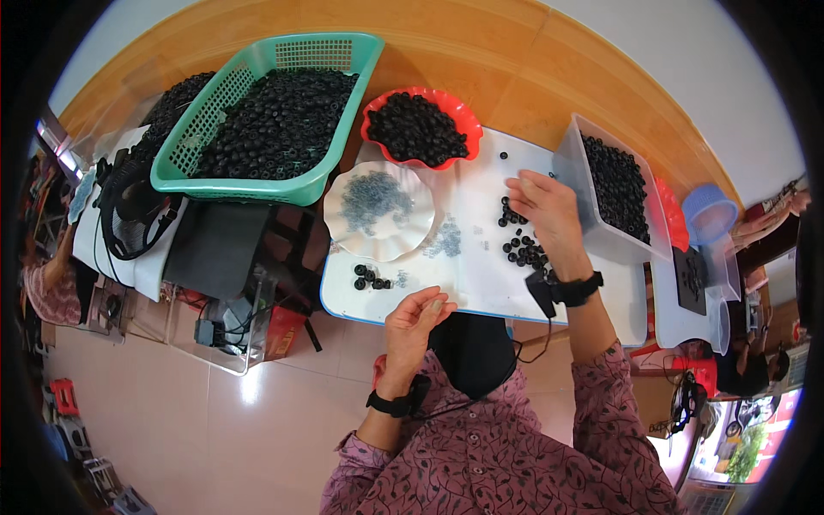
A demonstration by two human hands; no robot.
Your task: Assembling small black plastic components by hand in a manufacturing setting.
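Bright, glare on floor, fisheye distortion

Small round pieces are black, the scalloped plate white, the far-left perforated basket mint green, the near shirt mauve with dark vines.

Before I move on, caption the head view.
Right hand near small round black pieces, left hand by white rectangular table.

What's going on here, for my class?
A person works at a white table. The left hand makes a pinch at its near edge; the right hand is by loose black pieces, near a clear box. Whether either holds anything is unclear. A plate of clear bits, a red bowl and a green basket stand farther back.
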